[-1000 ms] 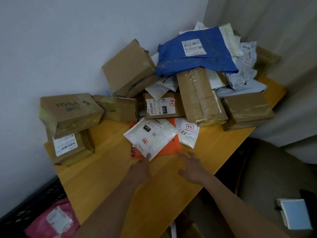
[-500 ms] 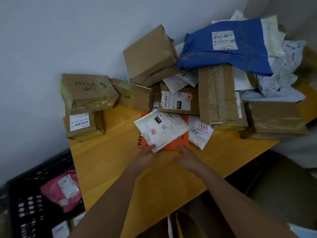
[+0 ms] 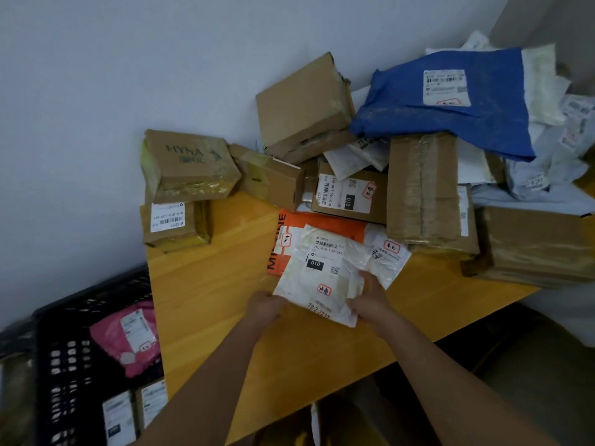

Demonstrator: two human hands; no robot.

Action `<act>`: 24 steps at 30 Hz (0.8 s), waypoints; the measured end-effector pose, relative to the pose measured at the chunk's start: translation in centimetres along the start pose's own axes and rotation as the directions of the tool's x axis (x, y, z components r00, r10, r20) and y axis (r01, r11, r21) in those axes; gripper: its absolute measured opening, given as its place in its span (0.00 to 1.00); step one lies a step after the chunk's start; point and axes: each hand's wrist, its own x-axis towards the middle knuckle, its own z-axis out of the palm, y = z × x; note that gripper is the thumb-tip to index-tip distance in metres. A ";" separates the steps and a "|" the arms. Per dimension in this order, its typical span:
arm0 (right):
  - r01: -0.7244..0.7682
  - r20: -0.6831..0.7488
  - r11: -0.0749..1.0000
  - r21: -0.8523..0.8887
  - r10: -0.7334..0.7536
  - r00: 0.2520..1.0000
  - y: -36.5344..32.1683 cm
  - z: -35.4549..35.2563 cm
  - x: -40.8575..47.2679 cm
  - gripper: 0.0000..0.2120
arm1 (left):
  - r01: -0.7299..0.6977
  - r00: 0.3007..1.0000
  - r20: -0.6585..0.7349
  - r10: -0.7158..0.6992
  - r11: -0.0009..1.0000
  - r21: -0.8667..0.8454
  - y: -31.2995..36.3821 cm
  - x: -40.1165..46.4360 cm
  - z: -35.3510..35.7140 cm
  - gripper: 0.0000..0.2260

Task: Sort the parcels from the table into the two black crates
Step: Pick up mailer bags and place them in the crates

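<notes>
A white plastic mailer (image 3: 322,275) with a "010" label is held near the front of the wooden table (image 3: 209,284). My left hand (image 3: 265,309) grips its lower left corner and my right hand (image 3: 370,297) grips its lower right edge. Under it lie an orange envelope (image 3: 322,220) and another white mailer (image 3: 388,259). A black crate (image 3: 64,358) stands at the lower left, below the table, holding a pink mailer (image 3: 125,339) and two small boxes (image 3: 135,410).
Cardboard boxes line the wall: a "HYNA" box (image 3: 190,165) stacked on a labelled one (image 3: 175,223), a small box (image 3: 273,181), a tilted box (image 3: 306,104), a long taped box (image 3: 425,188). A blue mailer (image 3: 450,104) tops the pile of bags at right.
Both hands reached forward and took hold of the white mailer, pulling it toward me and off the orange envelope. The view swung left, showing more of the black crate.
</notes>
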 end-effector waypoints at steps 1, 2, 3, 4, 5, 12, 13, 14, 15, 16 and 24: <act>0.005 0.015 1.000 -0.027 -0.005 1.000 -0.2 -0.1 0.0 0.37 | 0.025 0.998 -0.058 -0.028 0.998 -0.052 -0.2 0.1 -0.4 0.02; 0.024 0.025 0.998 -0.065 -0.023 0.999 -0.1 -0.1 0.1 0.37 | 0.054 0.995 -0.079 -0.064 0.990 -0.127 -0.3 0.0 -0.8 0.02; 0.045 0.038 0.993 -0.113 -0.041 0.998 -0.3 -0.2 -0.1 0.35 | 0.091 0.993 -0.058 -0.106 0.972 -0.216 -0.3 -0.3 -1.0 0.04; 0.072 0.059 0.985 -0.156 -0.064 0.996 -0.4 -0.1 -0.2 0.34 | 0.119 0.991 -0.014 -0.130 0.947 -0.299 -0.4 -0.6 -1.3 0.07; 0.095 0.088 0.978 -0.185 -0.080 0.993 -0.5 0.0 -0.2 0.32 | 0.128 0.992 0.033 -0.124 0.930 -0.346 -0.4 -1.0 -1.6 0.09; 0.125 0.216 0.974 -0.187 -0.084 0.973 -2.2 3.1 -1.2 0.29 | 0.036 0.989 -0.115 -0.092 0.907 -0.419 -2.8 -2.8 -3.4 0.12; 0.123 0.233 0.975 -0.184 -0.078 0.969 -2.5 3.6 -1.4 0.27 | 0.021 0.982 -0.156 -0.102 0.894 -0.448 -3.3 -3.2 -4.0 0.12; 0.124 0.245 0.977 -0.175 -0.079 0.966 -2.7 4.2 -1.6 0.26 | 0.011 0.977 -0.183 -0.113 0.876 -0.482 -3.9 -3.5 -4.5 0.12; 0.130 0.252 0.976 -0.174 -0.083 0.964 -2.8 4.7 -1.8 0.25 | 0.000 0.973 -0.199 -0.120 0.856 -0.516 -4.4 -3.8 -5.1 0.12; 0.144 0.256 0.974 -0.176 -0.096 0.962 -3.0 5.4 -1.9 0.24 | -0.016 0.969 -0.215 -0.123 0.837 -0.547 -5.0 -4.3 -5.7 0.11; 0.218 0.324 0.956 -0.194 -0.147 0.934 -4.0 11.4 -6.1 0.17 | -0.142 0.911 -0.383 -0.155 0.753 -0.643 -10.7 -7.1 -11.1 0.09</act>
